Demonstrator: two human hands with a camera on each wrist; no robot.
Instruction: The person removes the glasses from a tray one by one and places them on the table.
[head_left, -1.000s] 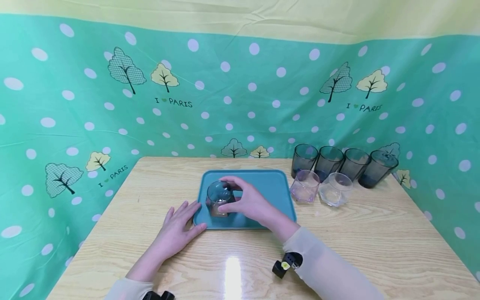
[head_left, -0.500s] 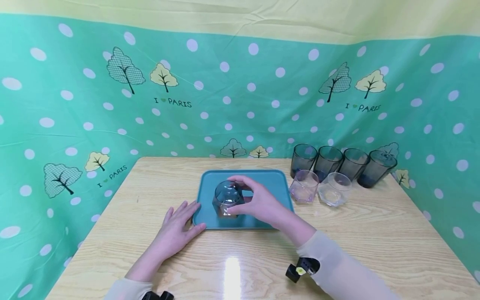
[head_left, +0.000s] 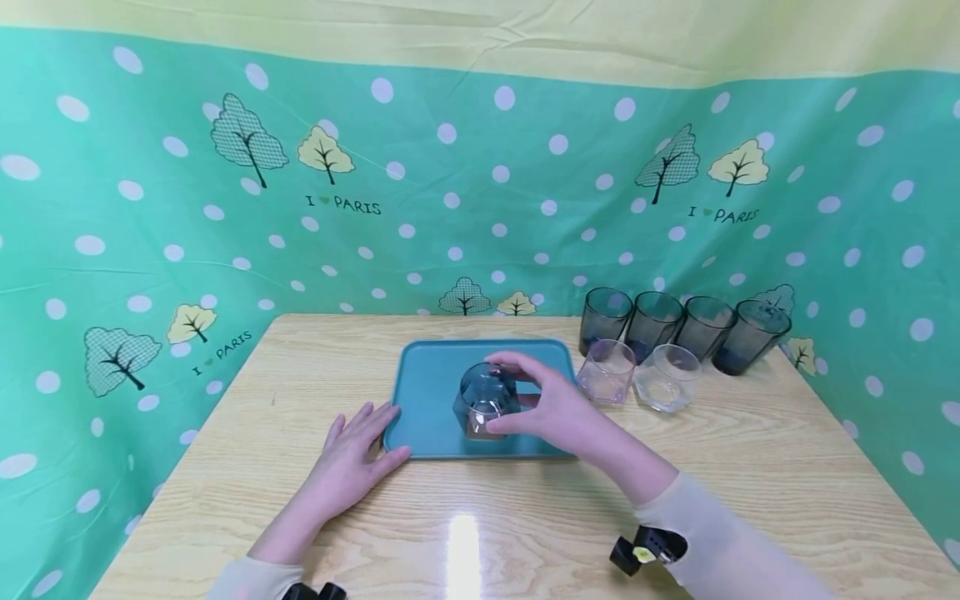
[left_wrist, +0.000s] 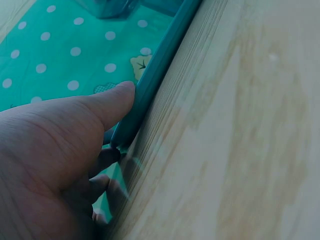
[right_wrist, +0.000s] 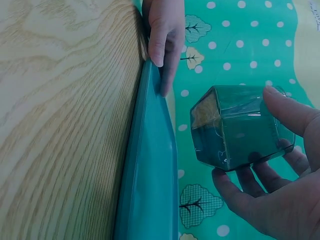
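In the head view my right hand (head_left: pixel 555 408) holds a see-through faceted glass (head_left: pixel 478 408) over the blue tray (head_left: pixel 427 379). The right wrist view shows the thumb and fingers round the glass (right_wrist: pixel 250 127), which hangs off the tray (right_wrist: pixel 155 165). Its bottom faces away from the palm. My left hand (head_left: pixel 348 458) lies at the tray's left end with fingers spread and mostly straight. Its thumb touches the rim of the tray (left_wrist: pixel 155 70) in the left wrist view; the other fingers are partly hidden behind it.
To the right of the tray stand a pinkish glass (head_left: pixel 606 375) and a clear glass (head_left: pixel 666 382). Several tall dark glasses (head_left: pixel 656 325) form a row behind them. The wooden table (head_left: pixel 750 467) ends at a green dotted cloth (head_left: pixel 420 208).
My right hand has carried the glass rightward, from the left part of the tray to over its middle. The left hand keeps its place by the tray.
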